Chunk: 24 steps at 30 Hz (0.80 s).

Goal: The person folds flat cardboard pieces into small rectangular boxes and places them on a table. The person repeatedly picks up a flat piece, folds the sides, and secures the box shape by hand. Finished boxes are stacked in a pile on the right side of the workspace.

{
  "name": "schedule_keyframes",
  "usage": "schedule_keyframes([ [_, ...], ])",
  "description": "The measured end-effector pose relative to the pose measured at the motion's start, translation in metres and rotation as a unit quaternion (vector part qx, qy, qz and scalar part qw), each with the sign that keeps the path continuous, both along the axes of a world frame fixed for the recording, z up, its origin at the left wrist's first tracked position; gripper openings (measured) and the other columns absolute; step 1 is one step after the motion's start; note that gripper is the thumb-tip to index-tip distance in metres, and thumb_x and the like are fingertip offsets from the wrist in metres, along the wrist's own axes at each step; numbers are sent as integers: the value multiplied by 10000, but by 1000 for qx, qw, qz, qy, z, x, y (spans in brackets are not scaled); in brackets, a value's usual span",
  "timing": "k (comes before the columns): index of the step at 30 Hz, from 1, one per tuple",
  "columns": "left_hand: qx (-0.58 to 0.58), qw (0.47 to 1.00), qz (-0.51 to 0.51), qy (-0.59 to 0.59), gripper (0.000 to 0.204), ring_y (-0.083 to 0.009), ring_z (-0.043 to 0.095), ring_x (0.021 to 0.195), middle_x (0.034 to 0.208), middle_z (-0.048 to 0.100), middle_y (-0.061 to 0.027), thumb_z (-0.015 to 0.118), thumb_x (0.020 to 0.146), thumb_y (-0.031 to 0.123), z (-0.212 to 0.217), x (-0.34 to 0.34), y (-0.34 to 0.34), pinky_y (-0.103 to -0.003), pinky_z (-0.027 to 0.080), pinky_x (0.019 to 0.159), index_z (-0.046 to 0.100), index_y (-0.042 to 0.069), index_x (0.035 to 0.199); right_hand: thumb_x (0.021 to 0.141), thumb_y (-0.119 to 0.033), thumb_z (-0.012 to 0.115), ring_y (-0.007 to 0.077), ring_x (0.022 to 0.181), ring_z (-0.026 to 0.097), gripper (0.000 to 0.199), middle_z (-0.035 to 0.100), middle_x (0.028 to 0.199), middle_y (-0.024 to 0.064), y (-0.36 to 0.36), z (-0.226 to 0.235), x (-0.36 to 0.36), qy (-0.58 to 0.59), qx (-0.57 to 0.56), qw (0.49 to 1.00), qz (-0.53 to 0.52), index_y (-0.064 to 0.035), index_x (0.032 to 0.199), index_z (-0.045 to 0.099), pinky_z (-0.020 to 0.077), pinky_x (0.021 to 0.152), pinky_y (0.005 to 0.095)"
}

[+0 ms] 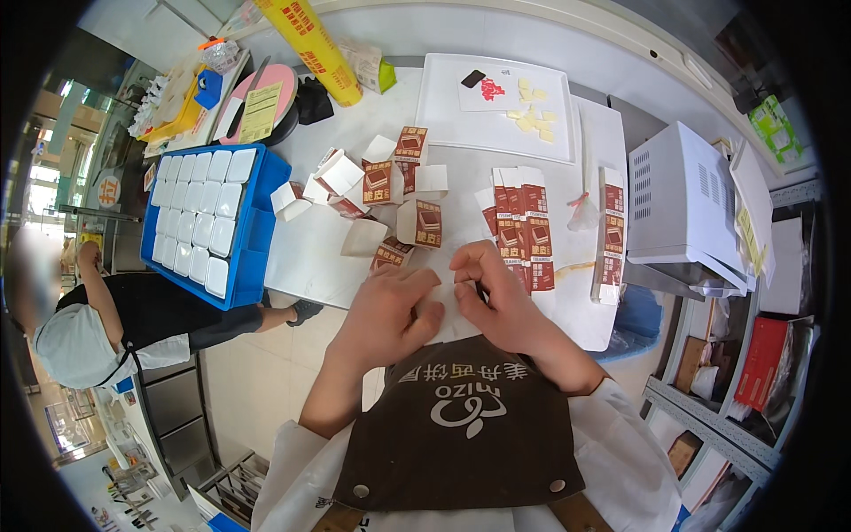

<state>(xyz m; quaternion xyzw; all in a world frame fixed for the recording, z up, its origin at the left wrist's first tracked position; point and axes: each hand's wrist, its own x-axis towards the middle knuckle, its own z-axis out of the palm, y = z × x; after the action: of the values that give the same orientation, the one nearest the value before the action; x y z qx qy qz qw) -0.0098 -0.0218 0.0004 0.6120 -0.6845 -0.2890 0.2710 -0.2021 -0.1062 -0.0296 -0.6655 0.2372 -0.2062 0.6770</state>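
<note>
My left hand [383,310] and my right hand [498,291] face each other at the near edge of the white table, both with curled fingers. A pale area shows between them, but I cannot tell whether it is card or tabletop. Anything in the fingers is hidden. Just beyond my left hand lies a loose group of opened brown-and-white small paper boxes [379,182], some tipped on their sides. To the right of my right hand lie flat, unfolded box blanks [536,235], overlapping in a fan. Further right is a narrow stack of the same blanks [610,235].
A blue crate [277,177] with rows of white lidded containers [202,199] stands at left. Behind are a white tray [443,133] with yellowish pieces, a yellow roll [310,53] and a knife [257,80]. A white appliance [683,195] stands right. Another person [106,310] is at far left.
</note>
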Motion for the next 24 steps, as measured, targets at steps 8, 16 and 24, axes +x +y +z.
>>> schedule_keyframes([
  [8,-61,998,33,-9,756,-356,628,931,1005,634,-134,926,571,389,6,-21,2,-440,497,815,589,72,1168,949,57,485,46,779,455,277,506,888,11,-5,0,-6,-5,20,1000,-21,-65,1180,394,372,670,218],
  [16,-88,995,8,-35,693,-343,637,877,914,639,-102,925,571,369,9,-24,0,-434,499,789,620,68,1114,952,24,510,46,671,414,270,518,835,0,-5,-7,-9,-41,52,997,-25,-76,1178,401,329,581,226],
  [24,-59,976,81,191,667,-248,615,1068,1162,640,-109,892,671,292,-8,-8,4,-364,472,930,599,49,1219,1046,-191,512,69,952,540,272,595,1021,23,-22,-3,-19,-101,122,986,-59,-33,1268,505,443,855,239],
])
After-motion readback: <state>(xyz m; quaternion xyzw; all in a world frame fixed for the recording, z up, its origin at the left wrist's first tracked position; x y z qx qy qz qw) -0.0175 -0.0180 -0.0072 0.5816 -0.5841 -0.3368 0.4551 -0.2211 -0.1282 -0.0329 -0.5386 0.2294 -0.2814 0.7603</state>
